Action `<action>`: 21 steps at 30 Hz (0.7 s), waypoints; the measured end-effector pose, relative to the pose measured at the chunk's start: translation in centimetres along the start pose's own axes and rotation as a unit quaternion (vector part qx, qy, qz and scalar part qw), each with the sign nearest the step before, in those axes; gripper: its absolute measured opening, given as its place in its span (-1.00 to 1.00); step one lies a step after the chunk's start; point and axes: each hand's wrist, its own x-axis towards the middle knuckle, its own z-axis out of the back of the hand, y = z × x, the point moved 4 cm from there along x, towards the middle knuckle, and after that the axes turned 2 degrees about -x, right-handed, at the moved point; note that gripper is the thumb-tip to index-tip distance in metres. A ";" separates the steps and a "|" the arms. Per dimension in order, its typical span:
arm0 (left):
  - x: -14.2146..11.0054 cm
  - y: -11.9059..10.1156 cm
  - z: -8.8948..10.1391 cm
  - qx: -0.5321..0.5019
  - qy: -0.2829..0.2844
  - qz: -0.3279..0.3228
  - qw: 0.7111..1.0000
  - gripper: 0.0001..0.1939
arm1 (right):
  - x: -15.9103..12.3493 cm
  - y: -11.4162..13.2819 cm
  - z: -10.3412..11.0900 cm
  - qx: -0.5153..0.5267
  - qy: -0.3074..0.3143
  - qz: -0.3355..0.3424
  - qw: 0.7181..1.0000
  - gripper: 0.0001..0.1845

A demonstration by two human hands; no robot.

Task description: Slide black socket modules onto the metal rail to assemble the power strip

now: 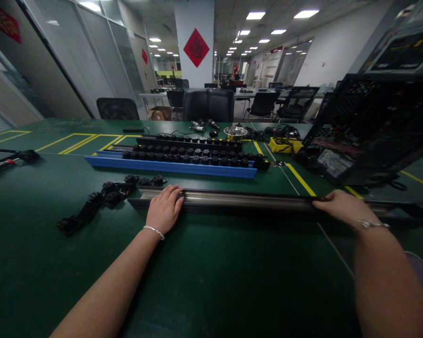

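A long dark channel rail (pixel 246 201) with a shiny metal inside lies across the green table in front of me. My left hand (pixel 164 209) is closed over it near its left end, fingers together across the top edge. Farther right, my right hand (pixel 341 207) grips the same rail, its thumb along the near side and its other fingers mostly hidden. Left of the rail lies a loose chain of black plastic pieces (pixel 107 195). Beyond it is a blue channel (pixel 172 165), with rows of black round-topped parts (pixel 197 154) at its far side.
On the right stands an opened computer case (pixel 380 126), close to a yellow box (pixel 285 145) with cables. A metal bowl (pixel 235 133) sits farther back. Yellow tape lines (pixel 301 179) mark the table (pixel 211 281). A black chair (pixel 208 104) faces the far edge.
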 end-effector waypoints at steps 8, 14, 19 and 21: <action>0.0 0.0 0.0 0.002 0.003 -0.002 1.000 -0.57 | -1.2 1.9 0.5 0.000 0.011 0.038 0.999 -0.53; 0.0 0.0 0.0 0.005 0.005 -0.001 1.000 -0.57 | -2.6 4.1 0.8 0.003 0.008 0.062 0.998 -0.56; 0.0 0.0 0.0 0.004 0.004 -0.001 1.000 -0.57 | -2.7 5.3 0.5 0.001 -0.020 0.092 0.996 -0.58; 0.0 0.0 0.0 0.004 0.004 -0.001 1.000 -0.57 | -2.5 5.4 0.3 0.002 -0.030 0.097 0.995 -0.58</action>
